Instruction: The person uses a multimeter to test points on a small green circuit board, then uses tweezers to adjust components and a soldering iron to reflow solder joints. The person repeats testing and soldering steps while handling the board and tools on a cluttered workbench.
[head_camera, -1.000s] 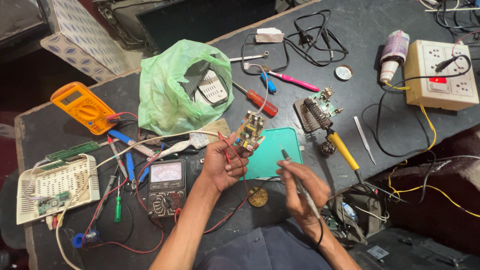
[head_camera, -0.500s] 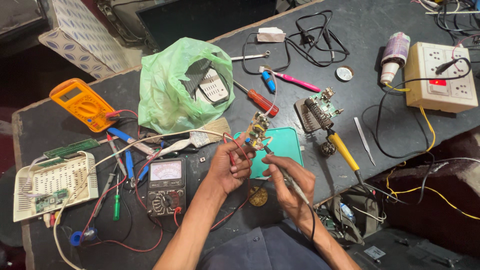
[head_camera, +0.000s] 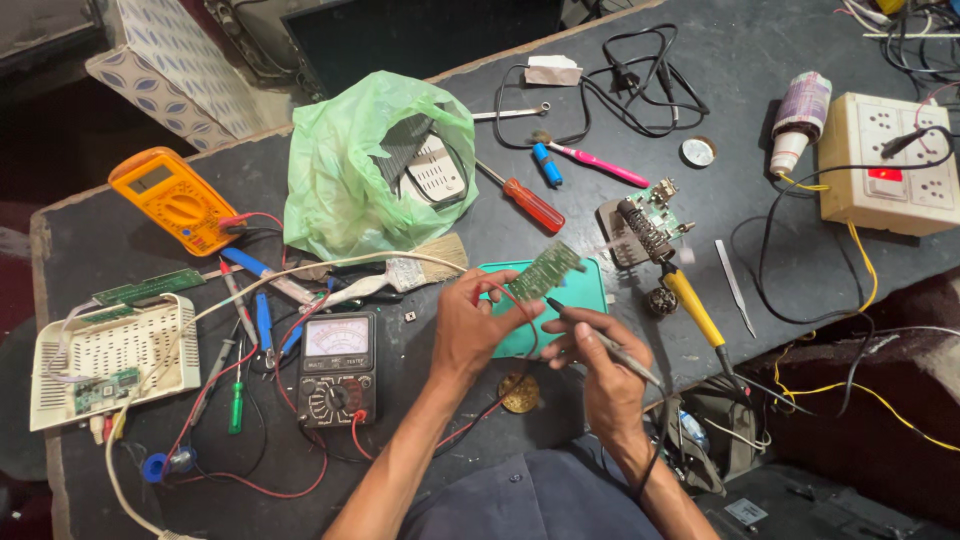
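Centrally: L hand (head_camera: 478, 325) pinches circuit board (head_camera: 543, 270), R hand (head_camera: 598, 352) grips probe (head_camera: 600, 340) (analog meter (head_camera: 338, 365) nearby).

Soft, even overhead light keeps the dark table (head_camera: 700, 60) sharp with faint shadows, while corners at 7 and 11 o'clock fall dim.

Orange multimeter's grey screen (head_camera: 152, 178), far-left
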